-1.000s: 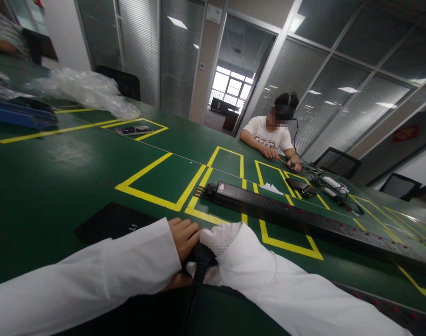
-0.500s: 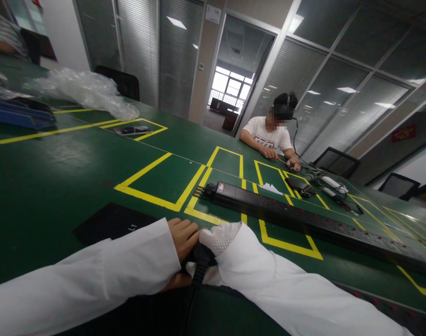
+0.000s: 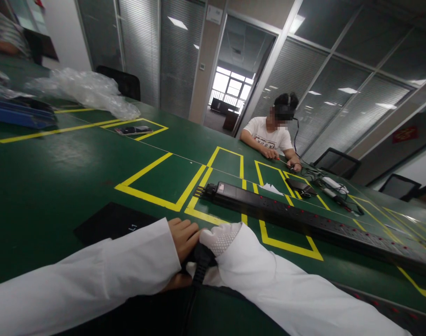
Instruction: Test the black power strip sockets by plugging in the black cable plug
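My right hand (image 3: 222, 239), in a white dotted glove, is closed on a black power plug (image 3: 203, 255) at the table's near edge. The plug's cord (image 3: 198, 280) hangs down toward me. My bare left hand (image 3: 184, 235) touches the gloved fingers, its own fingers curled over a dark part. What that part is lies hidden beneath the knuckles. A black flat piece marked L1 (image 3: 109, 221) rests by my left sleeve. Beyond my hands a long black power strip (image 3: 268, 203) lies slantwise, metal prongs at its left end.
Yellow tape marks out boxes on the green table (image 3: 76, 172). A co-worker (image 3: 268, 135) sits across it, hands near cables (image 3: 314, 172). At the left are plastic wrap (image 3: 83, 88), a blue tray (image 3: 20, 114) and a phone (image 3: 134, 130). Another strip (image 3: 384, 305) runs along the lower right.
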`<action>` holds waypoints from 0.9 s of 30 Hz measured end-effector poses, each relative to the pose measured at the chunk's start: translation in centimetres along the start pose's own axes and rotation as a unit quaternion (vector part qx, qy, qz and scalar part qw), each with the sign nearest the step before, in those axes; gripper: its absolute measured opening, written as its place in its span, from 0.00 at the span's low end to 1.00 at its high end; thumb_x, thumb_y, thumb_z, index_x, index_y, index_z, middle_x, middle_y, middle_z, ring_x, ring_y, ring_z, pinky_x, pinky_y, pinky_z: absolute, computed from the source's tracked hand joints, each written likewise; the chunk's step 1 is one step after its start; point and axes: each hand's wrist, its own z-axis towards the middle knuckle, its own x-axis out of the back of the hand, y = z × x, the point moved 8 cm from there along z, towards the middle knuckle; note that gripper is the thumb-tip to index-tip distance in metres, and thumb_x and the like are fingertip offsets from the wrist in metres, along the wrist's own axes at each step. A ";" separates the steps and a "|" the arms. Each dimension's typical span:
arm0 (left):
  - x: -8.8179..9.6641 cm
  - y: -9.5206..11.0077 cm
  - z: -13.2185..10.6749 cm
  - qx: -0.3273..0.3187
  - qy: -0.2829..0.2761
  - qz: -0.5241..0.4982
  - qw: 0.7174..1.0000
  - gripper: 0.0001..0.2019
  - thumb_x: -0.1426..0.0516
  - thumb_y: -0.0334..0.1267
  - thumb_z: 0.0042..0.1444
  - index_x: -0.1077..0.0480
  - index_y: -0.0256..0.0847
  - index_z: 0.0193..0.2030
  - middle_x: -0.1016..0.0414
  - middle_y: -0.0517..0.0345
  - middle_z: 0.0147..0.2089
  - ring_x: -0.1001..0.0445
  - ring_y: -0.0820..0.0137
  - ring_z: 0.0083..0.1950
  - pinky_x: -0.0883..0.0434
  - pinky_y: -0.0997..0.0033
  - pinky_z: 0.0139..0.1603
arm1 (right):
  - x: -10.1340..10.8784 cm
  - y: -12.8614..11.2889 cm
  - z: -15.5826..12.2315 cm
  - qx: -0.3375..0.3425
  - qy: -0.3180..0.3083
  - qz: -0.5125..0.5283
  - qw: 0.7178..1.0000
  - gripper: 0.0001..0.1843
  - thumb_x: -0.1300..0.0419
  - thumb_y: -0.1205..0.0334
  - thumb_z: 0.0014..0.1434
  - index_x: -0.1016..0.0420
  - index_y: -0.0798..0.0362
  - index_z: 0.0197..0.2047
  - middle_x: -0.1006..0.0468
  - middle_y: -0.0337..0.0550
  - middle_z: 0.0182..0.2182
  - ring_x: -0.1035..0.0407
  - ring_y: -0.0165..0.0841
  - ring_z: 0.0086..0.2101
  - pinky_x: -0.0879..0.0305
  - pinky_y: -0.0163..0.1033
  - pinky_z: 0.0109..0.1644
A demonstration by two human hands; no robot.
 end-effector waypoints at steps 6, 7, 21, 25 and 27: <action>0.2 0.0 0.1 0.006 -0.005 -0.007 1.000 0.09 0.55 0.31 0.64 0.36 0.37 0.45 0.30 0.57 0.32 0.33 0.66 0.31 0.43 0.64 0.29 | 0.0 0.0 0.0 0.002 0.001 -0.004 1.000 0.16 0.46 0.55 0.63 0.32 0.57 0.49 0.28 0.45 0.41 0.31 0.30 0.37 0.31 0.40 0.40; 0.3 0.0 0.1 0.008 -0.009 -0.010 1.000 0.08 0.54 0.32 0.64 0.36 0.37 0.45 0.30 0.57 0.32 0.33 0.65 0.32 0.43 0.64 0.29 | 0.0 0.0 0.0 0.003 0.001 -0.003 1.000 0.16 0.46 0.55 0.63 0.32 0.57 0.49 0.28 0.45 0.41 0.31 0.30 0.37 0.31 0.40 0.40; 0.5 0.1 0.2 0.002 -0.008 -0.006 1.000 0.12 0.59 0.30 0.67 0.35 0.37 0.44 0.30 0.57 0.32 0.32 0.66 0.32 0.43 0.65 0.28 | 0.0 -0.1 0.0 0.001 -0.007 0.011 1.000 0.16 0.46 0.55 0.63 0.32 0.57 0.48 0.28 0.44 0.40 0.31 0.30 0.36 0.31 0.40 0.39; 0.7 0.1 0.2 0.000 0.005 0.002 1.000 0.13 0.61 0.30 0.68 0.36 0.37 0.46 0.30 0.57 0.31 0.32 0.68 0.31 0.43 0.66 0.28 | 0.0 0.2 0.0 0.007 -0.011 0.016 1.000 0.16 0.46 0.55 0.63 0.32 0.57 0.48 0.28 0.44 0.41 0.31 0.30 0.36 0.31 0.40 0.40; 0.7 0.1 0.2 0.000 0.006 0.006 1.000 0.13 0.61 0.30 0.68 0.37 0.37 0.47 0.30 0.57 0.31 0.32 0.68 0.31 0.43 0.66 0.28 | 0.0 0.3 0.0 0.009 -0.010 0.019 1.000 0.16 0.46 0.55 0.63 0.32 0.57 0.49 0.28 0.44 0.41 0.31 0.30 0.37 0.31 0.40 0.40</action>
